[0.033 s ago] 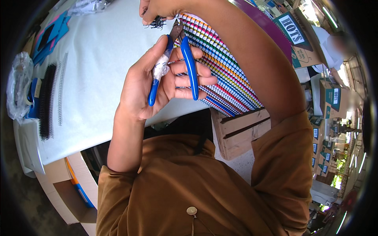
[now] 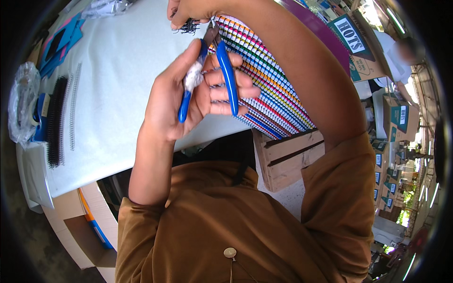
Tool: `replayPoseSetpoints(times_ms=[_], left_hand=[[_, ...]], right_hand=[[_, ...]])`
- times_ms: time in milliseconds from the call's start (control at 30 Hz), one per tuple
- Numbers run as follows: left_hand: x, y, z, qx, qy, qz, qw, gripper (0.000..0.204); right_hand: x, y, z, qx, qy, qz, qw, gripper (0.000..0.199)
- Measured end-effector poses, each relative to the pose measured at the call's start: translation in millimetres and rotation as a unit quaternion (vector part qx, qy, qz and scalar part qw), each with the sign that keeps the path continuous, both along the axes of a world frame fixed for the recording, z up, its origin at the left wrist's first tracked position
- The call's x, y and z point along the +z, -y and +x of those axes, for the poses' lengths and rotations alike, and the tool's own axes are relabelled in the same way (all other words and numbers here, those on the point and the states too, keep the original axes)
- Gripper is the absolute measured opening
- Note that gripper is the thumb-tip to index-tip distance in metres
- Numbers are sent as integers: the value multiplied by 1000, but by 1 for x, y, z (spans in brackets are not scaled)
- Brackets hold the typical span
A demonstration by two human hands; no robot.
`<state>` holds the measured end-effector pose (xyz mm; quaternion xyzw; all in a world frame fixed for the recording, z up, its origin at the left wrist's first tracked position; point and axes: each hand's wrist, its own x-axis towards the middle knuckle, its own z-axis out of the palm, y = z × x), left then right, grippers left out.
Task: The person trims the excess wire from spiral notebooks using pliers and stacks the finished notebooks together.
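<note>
1 blue-handled cutter [image 2: 227, 78] in left hand [image 2: 165, 100]

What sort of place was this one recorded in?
Probably a workshop, perhaps a bindery: black coils lie on the white table, blue-handled pliers are held beside a colourful striped stack, and cartons stand on the right.

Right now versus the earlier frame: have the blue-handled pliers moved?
Yes, slightly: the blue-handled pliers have their handle ends shifted up the picture, away from the white table's near edge.
</note>
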<state>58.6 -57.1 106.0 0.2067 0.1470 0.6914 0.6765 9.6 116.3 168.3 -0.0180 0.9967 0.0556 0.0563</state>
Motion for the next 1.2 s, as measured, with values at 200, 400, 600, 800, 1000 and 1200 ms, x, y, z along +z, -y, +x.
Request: replayPoseSetpoints(times_ms=[200,400,600,800,1000,1200], left_hand=[[-6,-3,-7,-71,91,91,989,61],[0,-3,3,-31,105,8,994,48],[-26,29,-7,251,-400,-181,863,55],[-118,111,-78,342,-792,-418,285,53],[-85,118,-72,370,235,36,898,57],[-123,148,-104,430,339,53,835,35]], right_hand=[[-2,3,-3,10,-9,1,1000,21],[9,11,18,-138,-57,-242,959,21],[34,9,39,-60,-247,-379,890,19],[29,119,10,103,-445,-453,766,20],[-105,198,-3,17,-467,-553,690,21],[-149,233,-22,58,-316,-476,819,18]])
